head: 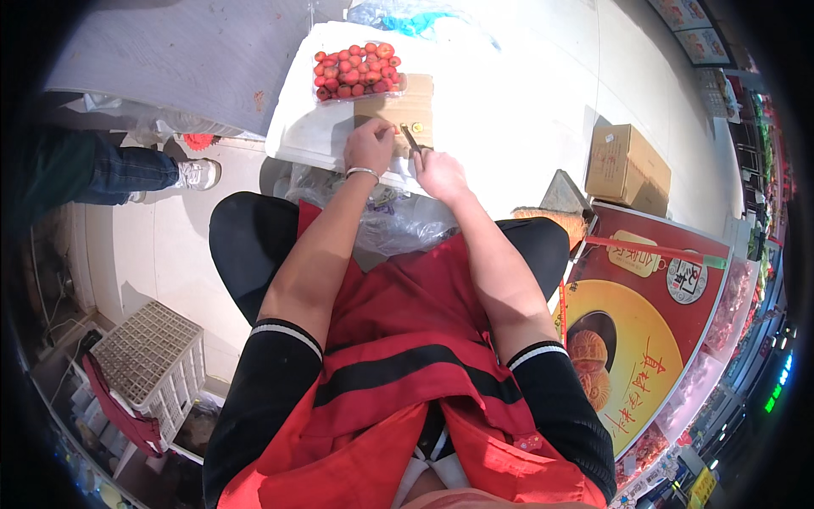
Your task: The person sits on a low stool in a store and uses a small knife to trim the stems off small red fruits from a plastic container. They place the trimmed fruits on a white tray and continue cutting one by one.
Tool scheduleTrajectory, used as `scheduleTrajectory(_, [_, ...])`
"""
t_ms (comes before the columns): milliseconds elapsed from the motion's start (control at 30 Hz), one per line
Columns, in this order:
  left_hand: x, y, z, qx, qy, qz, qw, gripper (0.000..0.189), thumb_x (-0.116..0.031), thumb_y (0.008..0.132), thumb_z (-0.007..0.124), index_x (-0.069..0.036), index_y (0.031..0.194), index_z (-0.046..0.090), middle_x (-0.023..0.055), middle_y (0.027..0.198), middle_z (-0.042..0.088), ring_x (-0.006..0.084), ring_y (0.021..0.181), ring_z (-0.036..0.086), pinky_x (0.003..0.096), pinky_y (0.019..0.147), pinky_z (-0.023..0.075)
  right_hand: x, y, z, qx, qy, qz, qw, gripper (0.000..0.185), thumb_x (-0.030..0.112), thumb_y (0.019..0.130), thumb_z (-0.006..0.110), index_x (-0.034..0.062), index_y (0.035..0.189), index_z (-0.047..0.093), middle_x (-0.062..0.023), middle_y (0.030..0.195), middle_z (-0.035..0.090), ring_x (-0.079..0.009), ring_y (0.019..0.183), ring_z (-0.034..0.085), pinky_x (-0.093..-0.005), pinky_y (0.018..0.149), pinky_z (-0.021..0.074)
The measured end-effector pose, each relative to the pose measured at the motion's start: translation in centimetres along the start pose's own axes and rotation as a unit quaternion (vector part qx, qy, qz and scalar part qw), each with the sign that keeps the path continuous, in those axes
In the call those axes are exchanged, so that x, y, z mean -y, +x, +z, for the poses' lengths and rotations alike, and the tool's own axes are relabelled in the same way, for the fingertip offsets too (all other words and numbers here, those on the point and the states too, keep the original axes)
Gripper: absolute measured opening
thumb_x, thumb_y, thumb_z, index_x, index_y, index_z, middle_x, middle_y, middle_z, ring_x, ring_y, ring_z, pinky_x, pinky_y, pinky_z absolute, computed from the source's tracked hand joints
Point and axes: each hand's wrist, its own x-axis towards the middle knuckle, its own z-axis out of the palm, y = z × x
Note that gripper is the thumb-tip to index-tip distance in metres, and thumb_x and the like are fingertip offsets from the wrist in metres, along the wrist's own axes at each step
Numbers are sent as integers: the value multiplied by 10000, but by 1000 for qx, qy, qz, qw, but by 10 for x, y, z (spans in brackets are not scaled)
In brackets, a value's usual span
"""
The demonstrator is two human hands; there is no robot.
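My left hand (372, 147), with a bangle at its wrist, pinches a small red fruit whose edge barely shows at the fingertips. My right hand (441, 175) grips a small knife (410, 138), its dark blade pointing toward the left fingertips. Both hands are over a piece of cardboard (420, 92) lying on a white stand (311, 133). A pale yellow cut piece (416, 127) rests on the cardboard beside the blade tip. Just beyond the hands, a clear plastic tray (400, 88) is filled with red hawthorn-like fruits (353, 71).
Clear plastic bags (400, 223) lie between my knees below the stand. To the right are a cardboard box (626, 168), a broom (553, 219) and a printed display panel (636, 318). A person's shoe (198, 174) is at left, above a plastic crate (152, 356).
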Motion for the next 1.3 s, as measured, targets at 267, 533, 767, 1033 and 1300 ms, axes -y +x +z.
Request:
scheduleTrajectory(267, [4,-1,3,11,10,10,1000,151,-252,800,657,-155,889,732,67,834,703,265,871,639,397,781,509,8,8,9,-55,4,-20,998,414,335,972,398,31,853,652,-221,802,670,-406,772,650,-507,744,513])
scheduleTrajectory(533, [-2,-3,2,0,62,43,997,176,-278,806,683,-137,896,736,66,810,712,222,769,664,350,728,518,7,12,8,-26,-9,32,999,425,333,972,370,47,891,673,-211,856,685,-377,820,668,-476,774,524])
scheduleTrajectory(767, [-7,-5,3,6,93,59,994,169,-306,804,682,-169,888,737,48,840,716,252,852,637,381,766,507,5,14,4,16,-4,4,1000,428,342,953,372,42,886,670,-219,884,679,-391,853,653,-495,808,506])
scheduleTrajectory(1033, [-5,-1,2,18,94,55,994,171,-293,804,678,-158,891,736,57,845,721,245,809,670,377,751,514,2,20,8,12,-31,-5,999,434,348,961,368,40,886,665,-219,844,677,-386,823,658,-491,775,517])
scheduleTrajectory(1300, [-9,-1,1,31,66,30,997,162,-294,795,669,-175,880,741,64,811,712,271,844,639,411,808,492,5,10,1,-41,-10,15,999,417,356,976,370,58,885,648,-195,813,683,-370,799,665,-484,746,518])
